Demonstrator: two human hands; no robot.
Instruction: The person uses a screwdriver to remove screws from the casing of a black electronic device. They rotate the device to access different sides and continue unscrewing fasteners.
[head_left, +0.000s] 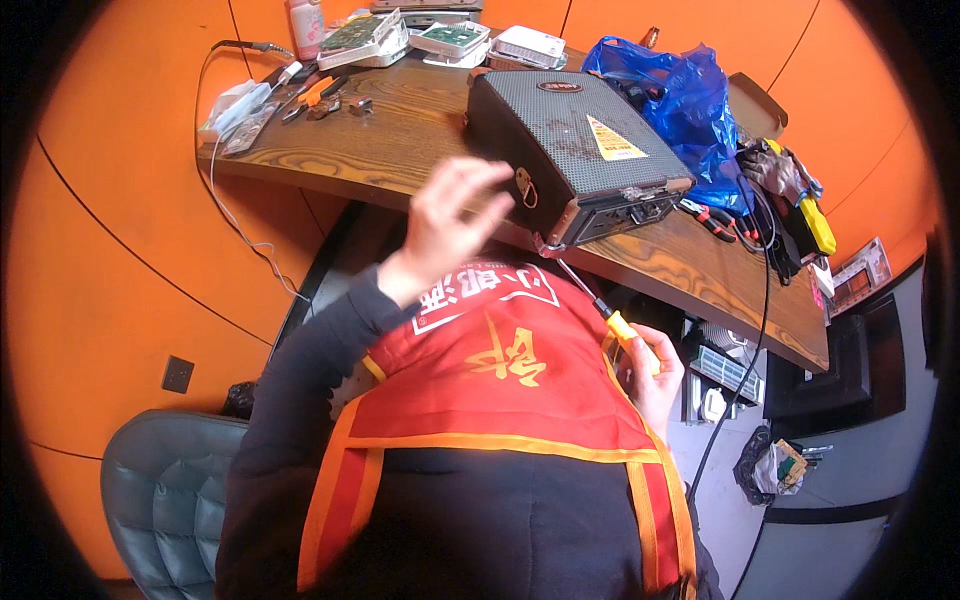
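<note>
A black portable speaker (580,135) with a grey mesh grille lies near the front edge of the wooden table. My right hand (652,372) is closed round the yellow handle of a screwdriver (622,328). Its metal shaft slants up and left, the tip at or close to the speaker's near corner; exact contact is too small to tell. Beside the speaker's left side, my left hand (450,225) is raised with its fingers apart, slightly blurred, holding nothing. A small metal fitting (525,187) shows on that side, just right of my left fingers.
A blue plastic bag (690,105) and work gloves (780,175) lie right of the speaker, with red-handled pliers (715,220) nearby. Opened circuit-board cases (365,42) stand at the back. Orange-handled pliers (320,92) lie far left. A black cable (765,310) hangs over the table edge.
</note>
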